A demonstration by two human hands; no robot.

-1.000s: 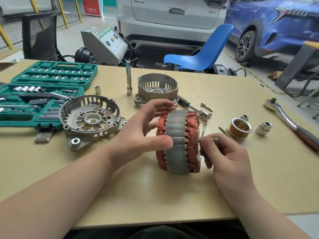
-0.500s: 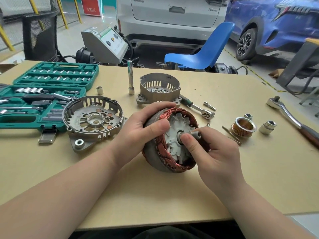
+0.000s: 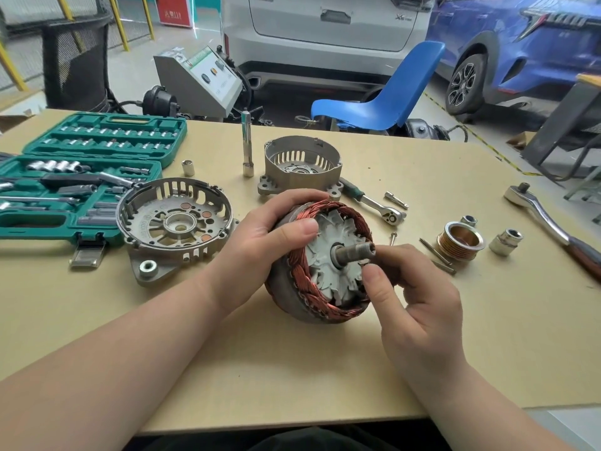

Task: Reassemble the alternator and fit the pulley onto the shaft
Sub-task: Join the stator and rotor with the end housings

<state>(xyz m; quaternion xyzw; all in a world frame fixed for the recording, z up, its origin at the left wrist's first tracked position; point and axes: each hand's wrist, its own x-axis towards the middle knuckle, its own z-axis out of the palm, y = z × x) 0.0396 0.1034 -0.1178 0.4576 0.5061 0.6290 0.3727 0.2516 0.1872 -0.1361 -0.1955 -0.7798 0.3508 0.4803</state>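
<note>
Left hand [image 3: 260, 245] grips the stator [image 3: 320, 262] rim, holding it tilted on the table [image 3: 292, 369]; right hand [image 3: 413, 297] pinches the shaft [image 3: 354, 252] – its axis points right, toward the pulley [image 3: 460, 240] lying nearer that hand. Both housings [image 3: 175, 222] lie apart – unfitted.

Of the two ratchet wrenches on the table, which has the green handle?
The smaller ratchet beside the deep housing; the larger ratchet at far right has a dark reddish grip.
</note>
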